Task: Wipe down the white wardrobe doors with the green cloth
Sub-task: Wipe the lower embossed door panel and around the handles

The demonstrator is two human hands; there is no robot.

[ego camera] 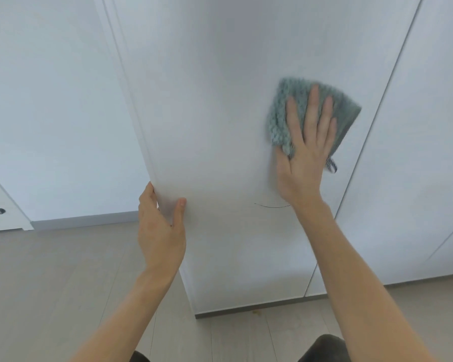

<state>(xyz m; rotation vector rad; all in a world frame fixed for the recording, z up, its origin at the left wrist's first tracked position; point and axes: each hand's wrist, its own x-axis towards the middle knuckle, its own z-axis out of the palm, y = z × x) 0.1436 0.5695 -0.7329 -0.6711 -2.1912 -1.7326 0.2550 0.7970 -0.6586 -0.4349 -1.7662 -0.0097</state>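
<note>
A white wardrobe door (220, 126) stands partly swung out in front of me. My left hand (161, 228) grips its left edge, thumb on the front face and fingers wrapped behind. My right hand (305, 150) lies flat, fingers spread, pressing the green cloth (280, 118) against the door's right half. The cloth is knobbly, blurred at its top edge, and a small striped loop hangs from its lower right corner. A thin dark curved mark (271, 205) shows on the door just below my right wrist.
More white wardrobe doors (416, 152) continue to the right, split by narrow gaps. A white wall (50, 113) with a grey skirting board lies to the left, and a door with a small round fitting (0, 211) at far left. Pale wood floor (63, 283) runs below.
</note>
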